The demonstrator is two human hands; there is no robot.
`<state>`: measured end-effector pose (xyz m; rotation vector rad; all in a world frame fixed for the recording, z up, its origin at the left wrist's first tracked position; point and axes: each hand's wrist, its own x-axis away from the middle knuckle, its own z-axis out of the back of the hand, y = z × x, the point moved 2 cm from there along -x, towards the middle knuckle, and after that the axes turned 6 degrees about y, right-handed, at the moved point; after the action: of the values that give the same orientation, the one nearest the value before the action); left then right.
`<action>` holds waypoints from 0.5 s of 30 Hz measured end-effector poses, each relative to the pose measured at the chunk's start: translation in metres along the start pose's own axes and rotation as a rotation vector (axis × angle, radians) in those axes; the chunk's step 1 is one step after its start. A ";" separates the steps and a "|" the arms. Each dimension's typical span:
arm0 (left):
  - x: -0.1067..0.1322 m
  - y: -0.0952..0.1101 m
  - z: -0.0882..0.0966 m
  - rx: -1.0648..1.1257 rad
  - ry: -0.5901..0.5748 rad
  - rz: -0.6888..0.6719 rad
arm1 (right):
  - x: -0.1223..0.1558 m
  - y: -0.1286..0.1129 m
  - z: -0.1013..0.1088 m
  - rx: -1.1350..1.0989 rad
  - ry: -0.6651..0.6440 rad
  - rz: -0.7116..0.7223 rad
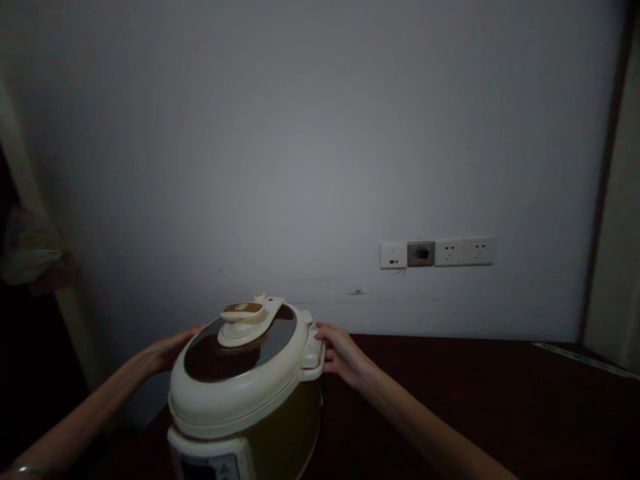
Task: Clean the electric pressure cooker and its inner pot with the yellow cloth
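Observation:
An electric pressure cooker (pixel 240 390) with a cream lid rim and an olive-green body stands in the lower middle of the head view, leaning slightly. Its lid is on, with a cream and brown knob (pixel 243 317) on a dark shiny top. The control panel at the front is cut off by the lower picture edge. My right hand (pixel 343 353) is closed around the side handle (pixel 312 350) on the right. On the opposite side, my left hand (pixel 173 348) grips the cooker, its fingertips mostly hidden behind the lid rim.
A dark reddish-brown table (pixel 450 393) spreads under and to the right of the cooker. Behind it rises a pale wall (pixel 310 167) with a row of sockets (pixel 463 252). A thin strip (pixel 583 358) lies at the table's back right. Some light-coloured cloth or bag (pixel 33 257) is at far left.

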<state>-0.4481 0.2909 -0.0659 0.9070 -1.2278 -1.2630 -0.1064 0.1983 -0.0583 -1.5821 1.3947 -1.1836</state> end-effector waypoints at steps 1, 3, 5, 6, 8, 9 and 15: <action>-0.001 -0.002 0.001 0.077 -0.091 0.067 | 0.000 0.001 -0.001 0.000 0.013 -0.005; -0.002 -0.005 0.002 0.167 -0.190 0.152 | 0.000 0.002 -0.002 -0.006 0.020 -0.004; -0.003 -0.005 0.003 0.148 -0.191 0.167 | -0.001 0.003 -0.001 -0.022 0.011 0.007; -0.003 -0.004 0.003 0.123 -0.185 0.166 | -0.001 0.004 0.000 -0.029 -0.005 0.014; -0.004 -0.002 0.004 0.079 -0.174 0.159 | -0.002 0.005 0.002 -0.042 -0.041 0.022; -0.003 -0.002 0.004 0.068 -0.178 0.160 | -0.002 0.006 0.003 -0.048 -0.055 0.022; 0.008 0.007 -0.001 -0.025 -0.180 0.083 | -0.002 0.007 0.015 -0.020 -0.064 0.009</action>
<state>-0.4464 0.2842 -0.0577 0.7296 -1.3731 -1.3121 -0.0948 0.1986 -0.0701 -1.6121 1.3753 -1.1069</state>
